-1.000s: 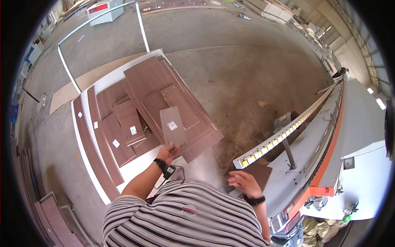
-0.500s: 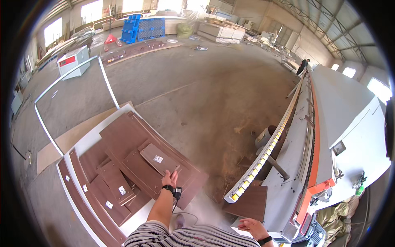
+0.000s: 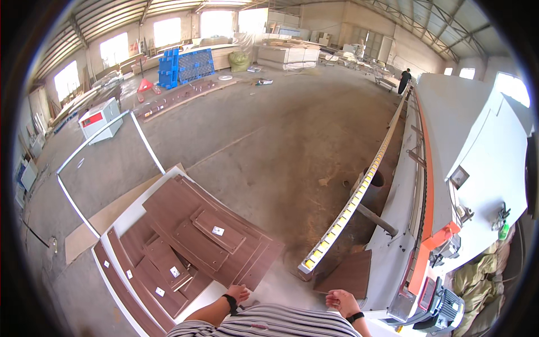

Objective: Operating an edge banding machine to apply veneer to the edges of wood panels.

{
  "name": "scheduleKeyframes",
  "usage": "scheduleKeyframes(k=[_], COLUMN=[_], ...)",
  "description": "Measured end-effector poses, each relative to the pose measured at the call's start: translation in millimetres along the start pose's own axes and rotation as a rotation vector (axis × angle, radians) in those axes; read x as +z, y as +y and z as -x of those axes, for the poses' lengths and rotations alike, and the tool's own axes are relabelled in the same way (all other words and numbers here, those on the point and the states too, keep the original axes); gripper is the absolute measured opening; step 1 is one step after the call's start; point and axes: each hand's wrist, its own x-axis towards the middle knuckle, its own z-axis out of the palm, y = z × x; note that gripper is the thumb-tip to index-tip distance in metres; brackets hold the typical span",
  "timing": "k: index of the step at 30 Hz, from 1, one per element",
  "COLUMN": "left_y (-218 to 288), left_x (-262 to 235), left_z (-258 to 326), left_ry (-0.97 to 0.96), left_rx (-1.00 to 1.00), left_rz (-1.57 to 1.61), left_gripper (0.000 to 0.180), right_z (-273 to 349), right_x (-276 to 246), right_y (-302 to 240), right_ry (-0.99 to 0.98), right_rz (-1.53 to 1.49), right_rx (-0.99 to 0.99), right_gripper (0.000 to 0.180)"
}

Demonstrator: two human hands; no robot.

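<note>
My left hand [image 3: 239, 294], with a black watch on its wrist, rests open at the near edge of a stack of brown wood panels [image 3: 185, 241] on a white cart. A small panel with a white label [image 3: 219, 231] lies on top of the stack. My right hand [image 3: 339, 299] grips the near corner of a brown wood panel [image 3: 351, 274] that lies flat at the infeed end of a long white and orange machine [image 3: 449, 185]. My striped shirt fills the lower edge of the view.
A yellow-studded roller rail [image 3: 359, 194] runs along the machine's left side. A white tube frame [image 3: 106, 146] stands behind the cart. Far off are blue pallets [image 3: 188, 63], stacked boards, a red and white box and a person [image 3: 403, 80] near the machine's far end.
The view has tilted up from the cart toward the hall. My left hand has drawn back from the small labelled panel to the stack's near edge. My right hand stays at the panel by the machine.
</note>
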Motion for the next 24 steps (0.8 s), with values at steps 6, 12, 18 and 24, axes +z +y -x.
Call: scheduleKeyframes(k=[6, 12, 18, 24], left_y=[-23, -46, -26, -39], left_x=[-43, -70, -12, 9], left_z=[9, -15, -43, 20], left_ry=[0.010, -0.182, -0.569, -0.363], left_rx=[0.126, 0.206, 0.062, 0.194], left_rz=[-0.207, -0.585, -0.174, -0.220], left_gripper=[0.024, 0.024, 0.017, 0.018], right_z=[-27, 54, 165, 191], right_x=[-8, 114, 250, 268], right_y=[-1, -224, -443, -484], right_ry=[-0.026, -0.076, 0.061, -0.192], right_rz=[0.006, 0.843, 1.334, 0.912], right_rx=[-0.115, -1.243, -1.533, -1.341], right_gripper=[0.019, 0.038, 0.038, 0.024])
